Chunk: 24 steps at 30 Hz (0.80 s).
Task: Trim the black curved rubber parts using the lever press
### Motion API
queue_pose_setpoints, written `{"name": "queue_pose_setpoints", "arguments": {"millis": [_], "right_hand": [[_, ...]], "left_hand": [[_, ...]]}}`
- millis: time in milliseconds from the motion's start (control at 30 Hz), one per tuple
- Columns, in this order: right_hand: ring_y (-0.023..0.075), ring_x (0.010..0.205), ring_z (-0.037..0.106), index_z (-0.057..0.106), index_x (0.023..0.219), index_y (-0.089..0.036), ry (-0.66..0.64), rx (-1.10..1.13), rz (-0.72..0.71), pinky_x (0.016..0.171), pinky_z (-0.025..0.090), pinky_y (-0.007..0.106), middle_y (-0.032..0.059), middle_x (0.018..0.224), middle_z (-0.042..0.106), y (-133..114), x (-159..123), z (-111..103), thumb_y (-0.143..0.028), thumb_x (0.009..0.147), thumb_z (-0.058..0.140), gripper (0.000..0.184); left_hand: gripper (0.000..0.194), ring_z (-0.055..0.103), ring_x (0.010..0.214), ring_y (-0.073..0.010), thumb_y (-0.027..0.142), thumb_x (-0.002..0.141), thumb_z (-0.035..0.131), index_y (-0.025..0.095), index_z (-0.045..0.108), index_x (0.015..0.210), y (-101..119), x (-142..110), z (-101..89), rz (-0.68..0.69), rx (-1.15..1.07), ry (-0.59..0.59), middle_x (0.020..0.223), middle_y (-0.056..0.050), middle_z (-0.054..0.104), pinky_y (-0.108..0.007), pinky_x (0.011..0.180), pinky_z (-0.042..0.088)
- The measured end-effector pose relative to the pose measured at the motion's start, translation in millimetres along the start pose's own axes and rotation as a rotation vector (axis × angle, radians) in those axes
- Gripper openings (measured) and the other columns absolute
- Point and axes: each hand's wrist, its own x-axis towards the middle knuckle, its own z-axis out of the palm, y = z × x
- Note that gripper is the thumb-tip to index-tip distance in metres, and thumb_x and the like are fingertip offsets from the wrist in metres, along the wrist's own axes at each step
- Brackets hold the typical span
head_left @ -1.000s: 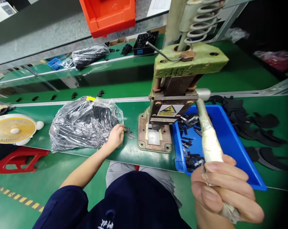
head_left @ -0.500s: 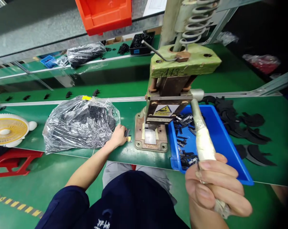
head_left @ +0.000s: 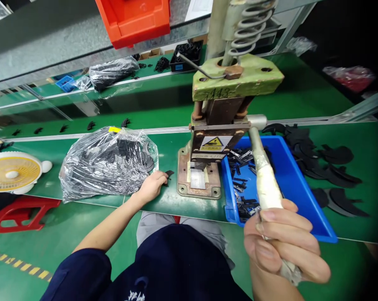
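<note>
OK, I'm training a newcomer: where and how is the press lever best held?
Likely the lever by its wrapped outer end, from the person's side, where the right grip closes round it: that end is thicker and points away from the press.

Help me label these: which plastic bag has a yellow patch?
The large bag by the left hand: its yellow patch sits at the top edge. The other bags show none.
</note>
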Motion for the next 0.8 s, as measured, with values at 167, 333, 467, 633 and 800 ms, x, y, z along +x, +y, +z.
{"name": "queue_pose_setpoints", "arguments": {"millis": [167,333,467,633,800], "right_hand": [[0.0127,0.069,0.058,0.031,0.063,-0.022,0.003,-0.032,-0.028,0.078,0.052,0.042,-0.0088,0.068,0.057,-3,-1,-1,-0.021,0.085,0.063,0.039],[0.0138,0.076,0.061,0.035,0.065,-0.022,-0.072,-0.035,0.01,0.086,0.052,0.044,-0.008,0.074,0.061,-5,0,-2,-0.017,0.084,0.062,0.034],[0.0125,0.074,0.06,0.035,0.064,-0.022,-0.057,-0.01,-0.05,0.09,0.051,0.043,-0.009,0.073,0.062,-4,2,-3,-0.015,0.082,0.063,0.034],[0.0137,0.079,0.062,0.041,0.066,-0.021,-0.065,-0.006,-0.049,0.091,0.05,0.046,-0.007,0.077,0.063,-3,2,-4,-0.012,0.081,0.062,0.027],[0.0132,0.077,0.063,0.042,0.065,-0.021,-0.029,0.002,-0.098,0.089,0.05,0.045,-0.0065,0.073,0.063,0,3,0,-0.012,0.081,0.06,0.025]], "left_hand": [[0.023,0.057,0.107,-0.0207,0.008,0.087,0.043,0.015,0.062,0.097,-4,3,-3.4,-0.209,-0.038,0.171,0.112,-0.011,0.061,-0.035,0.096,0.048],[0.029,0.055,0.105,-0.0267,0.026,0.082,0.065,0.013,0.066,0.108,-1,20,2.3,-0.391,0.069,-0.018,0.113,-0.014,0.058,-0.04,0.096,0.047],[0.021,0.057,0.092,-0.0218,0.014,0.074,0.068,0.016,0.068,0.094,4,26,-0.1,-0.438,-0.027,-0.081,0.098,-0.008,0.061,-0.033,0.084,0.048],[0.013,0.052,0.06,-0.0116,0.02,0.071,0.07,0.017,0.058,0.076,10,38,-4.0,-0.621,-0.542,0.013,0.065,0.004,0.056,-0.023,0.059,0.041],[0.044,0.057,0.054,-0.0094,0.033,0.054,0.086,0.017,0.054,0.08,31,70,-4.3,-0.739,-1.054,0.167,0.066,0.004,0.061,-0.018,0.05,0.04]]}}
